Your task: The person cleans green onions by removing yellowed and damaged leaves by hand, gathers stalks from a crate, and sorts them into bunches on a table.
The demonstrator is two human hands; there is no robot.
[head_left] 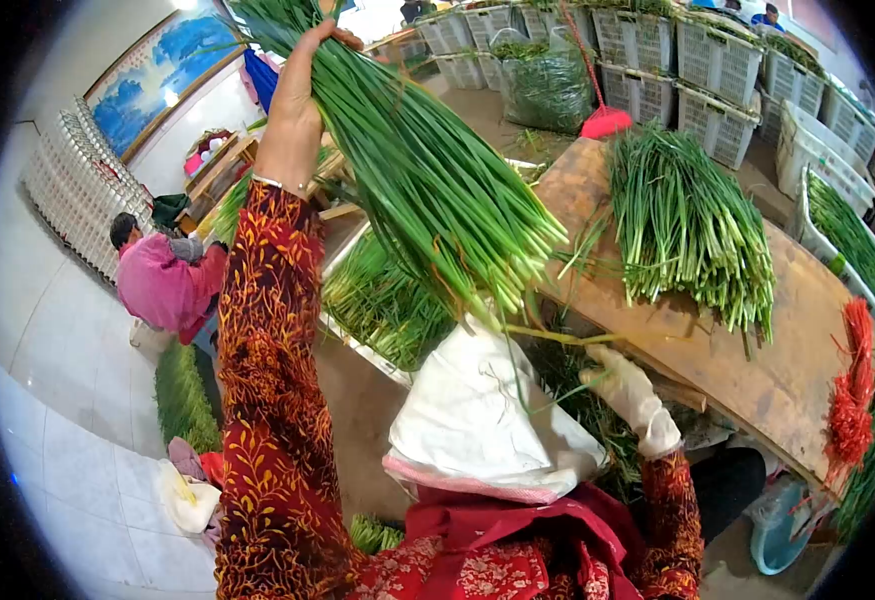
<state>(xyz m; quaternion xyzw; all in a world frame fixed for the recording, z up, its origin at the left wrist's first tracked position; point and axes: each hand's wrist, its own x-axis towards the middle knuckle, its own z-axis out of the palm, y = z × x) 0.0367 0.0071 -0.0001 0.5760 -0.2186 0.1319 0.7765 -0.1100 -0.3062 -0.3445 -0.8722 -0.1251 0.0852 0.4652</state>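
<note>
My bare left hand (300, 85) is wrapped round a large bunch of garlic chives (427, 180), held up and slanting, its pale cut ends pointing down to the right. Below those ends, my right hand (625, 392) wears a whitish glove, with its fingers pinched at a yellowish chive leaf (547, 334) that trails from the bunch. A white cloth (487, 410) covers my lap beneath the bunch. To the right, another pile of chives (692, 225) lies on a curved wooden board (797, 330).
Red ties (850, 385) hang at the board's right end, above a blue-green basin (782, 530). Loose chives fill a white crate (382, 290) under the bunch. Stacked white crates (717, 65) line the back. A person in pink (170, 280) sits at the left.
</note>
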